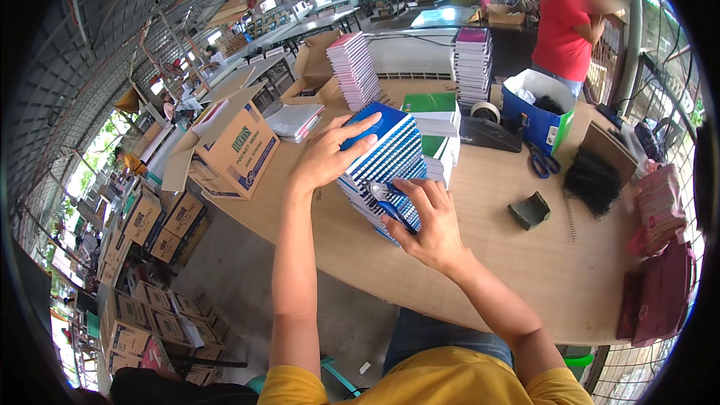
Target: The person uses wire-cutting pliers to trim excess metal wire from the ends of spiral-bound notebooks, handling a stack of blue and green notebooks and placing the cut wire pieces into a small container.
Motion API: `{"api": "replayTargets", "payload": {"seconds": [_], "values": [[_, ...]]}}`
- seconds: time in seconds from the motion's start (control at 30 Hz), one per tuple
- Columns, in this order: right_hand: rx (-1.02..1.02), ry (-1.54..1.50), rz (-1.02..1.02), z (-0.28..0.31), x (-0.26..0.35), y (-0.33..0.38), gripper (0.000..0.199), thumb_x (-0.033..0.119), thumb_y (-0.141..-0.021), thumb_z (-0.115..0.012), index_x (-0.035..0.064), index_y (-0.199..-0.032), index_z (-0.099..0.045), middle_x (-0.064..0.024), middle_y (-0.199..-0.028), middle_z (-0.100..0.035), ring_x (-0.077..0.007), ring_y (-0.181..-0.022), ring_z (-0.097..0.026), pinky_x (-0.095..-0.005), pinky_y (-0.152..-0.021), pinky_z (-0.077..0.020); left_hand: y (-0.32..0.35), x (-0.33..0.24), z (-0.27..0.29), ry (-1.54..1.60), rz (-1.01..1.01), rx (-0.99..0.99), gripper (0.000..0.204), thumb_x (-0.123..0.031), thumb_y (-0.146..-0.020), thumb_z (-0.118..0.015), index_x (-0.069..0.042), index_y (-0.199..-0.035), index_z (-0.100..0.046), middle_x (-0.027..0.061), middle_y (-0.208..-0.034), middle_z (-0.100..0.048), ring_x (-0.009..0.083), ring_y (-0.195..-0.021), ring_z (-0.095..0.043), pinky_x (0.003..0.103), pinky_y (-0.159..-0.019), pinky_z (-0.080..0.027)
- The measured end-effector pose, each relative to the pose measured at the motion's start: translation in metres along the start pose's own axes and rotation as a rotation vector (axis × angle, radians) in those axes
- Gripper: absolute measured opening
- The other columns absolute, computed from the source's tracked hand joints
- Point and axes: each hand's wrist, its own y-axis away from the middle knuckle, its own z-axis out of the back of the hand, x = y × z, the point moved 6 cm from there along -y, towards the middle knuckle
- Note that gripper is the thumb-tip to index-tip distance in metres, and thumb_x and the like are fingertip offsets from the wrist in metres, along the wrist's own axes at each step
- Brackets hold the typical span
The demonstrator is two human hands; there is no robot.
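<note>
In front of me stands a tall stack of spiral notebooks with blue covers, their coil-bound edges turned towards me. My left hand lies on the top left of this stack, its fingers stretched apart over the uppermost cover. Against the coils, my right hand is closed round a pair of pliers with blue handles and a metal head. Parts of the handles are hidden by my fingers. Just behind the blue stack are notebooks with green covers.
Cardboard boxes stand at the left; taller notebook stacks rise behind. On the right of the table are a tape dispenser, scissors, a blue carton, black coils and a small dark tray. A person in red stands beyond.
</note>
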Motion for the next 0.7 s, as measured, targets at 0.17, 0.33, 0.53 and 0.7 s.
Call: {"api": "replayTargets", "payload": {"seconds": [0.17,0.33,0.53,0.7], "values": [[-0.035,0.009,-0.007,-0.008,0.001,0.002,0.052,0.026,-0.077,-0.076,0.0086,-0.123,-0.059,-0.011,-0.105,-0.058,-0.0302,-0.094,-0.054,-0.0436,-0.082,-0.0437,0.0,0.002,-0.001,-0.011,-0.009,-0.01,0.044,-0.043,-0.092,-0.063,-0.028,-0.133,-0.061,0.0187,-0.14,-0.052,0.0321,-0.126,-0.054,0.039,-0.104,-0.042],[-0.046,-0.006,0.009,-0.012,-0.001,0.002,0.051,0.024,-0.076,-0.077,0.0078,-0.121,-0.06,-0.0112,-0.103,-0.058,-0.0297,-0.091,-0.055,-0.0422,-0.08,-0.0461,0.003,-0.002,0.0,0.06,-0.014,0.009,0.044,-0.039,-0.093,-0.062,-0.024,-0.134,-0.061,0.0166,-0.138,-0.053,0.0312,-0.129,-0.048,0.039,-0.107,-0.037],[-0.068,-0.006,0.041,-0.011,-0.001,0.0,0.05,0.022,-0.075,-0.078,0.0069,-0.121,-0.061,-0.0117,-0.101,-0.059,-0.0296,-0.089,-0.056,-0.0423,-0.077,-0.0475,0.003,-0.007,0.0,0.106,0.043,0.081,0.044,-0.034,-0.096,-0.058,-0.02,-0.138,-0.057,0.0154,-0.145,-0.05,0.0338,-0.143,-0.032,0.042,-0.116,-0.025],[-0.078,-0.015,0.063,-0.012,-0.002,-0.001,0.05,0.022,-0.075,-0.077,0.0058,-0.12,-0.061,-0.0119,-0.099,-0.06,-0.0292,-0.087,-0.057,-0.0412,-0.075,-0.0483,0.003,-0.01,0.0,0.111,0.047,0.089,0.044,-0.034,-0.096,-0.058,-0.02,-0.138,-0.057,0.0151,-0.145,-0.049,0.0341,-0.143,-0.032,0.042,-0.116,-0.025]]}}
